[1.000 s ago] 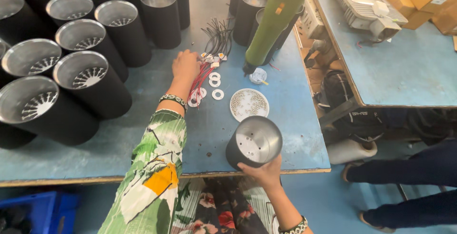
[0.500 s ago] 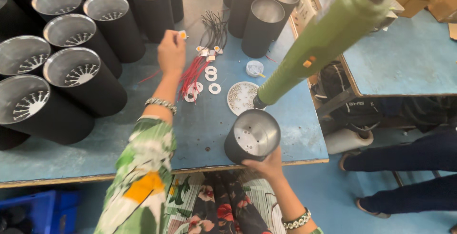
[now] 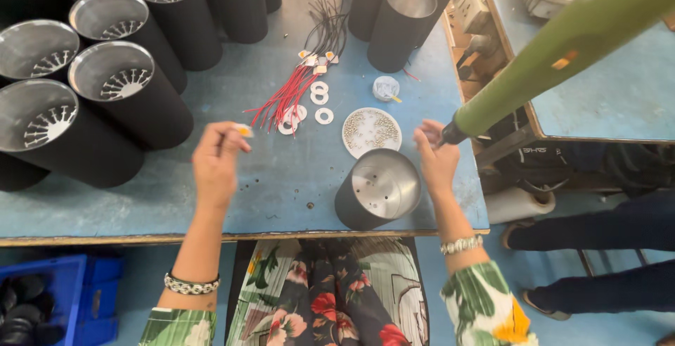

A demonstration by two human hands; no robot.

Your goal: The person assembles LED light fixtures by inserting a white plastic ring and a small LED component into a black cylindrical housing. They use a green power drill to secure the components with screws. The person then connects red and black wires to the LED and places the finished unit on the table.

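Black cylinders (image 3: pixel 377 190) with silver insides stand on a blue table (image 3: pixel 281 177); red wires (image 3: pixel 285 96), white rings (image 3: pixel 324 115), green tool (image 3: pixel 562 50).

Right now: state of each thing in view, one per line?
left hand: fingers pinch a small yellow-white chip
right hand: at the green tool's tip, grip unclear
green tool: hanging, tilted
black housing: upright, open end up, free
small white dish: filled with small screws
red wires: loose bundle, lying flat
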